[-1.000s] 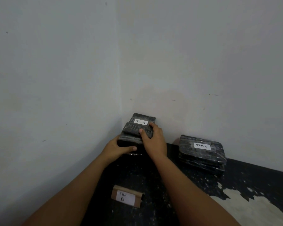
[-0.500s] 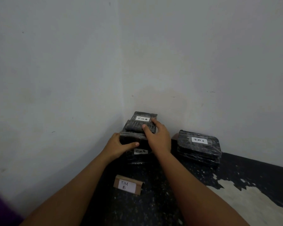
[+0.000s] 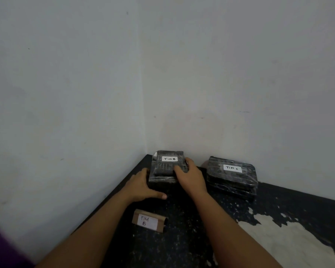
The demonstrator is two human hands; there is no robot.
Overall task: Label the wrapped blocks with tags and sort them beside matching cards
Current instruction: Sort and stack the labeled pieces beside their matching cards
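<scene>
So both hands are on the stack of wrapped blocks shoved into the corner where the two walls meet. The top block has a white tag that reads "TIM B". The right hand lies over the right side of the top block, fingers curled onto it and thumb on its top face, so it's holding that one. The left hand is against the left side of the stack lower down, thumb stretched along the front; its fingers are hidden behind the blocks, so can't tell how they sit.

In front of the stack, a bit nearer the camera, a small brown card stands on the dark floor with "TIM B" on it. Off to the right, against the back wall, there's a second stack tagged "TIM C". The floor's paint is worn away pale at the right.
</scene>
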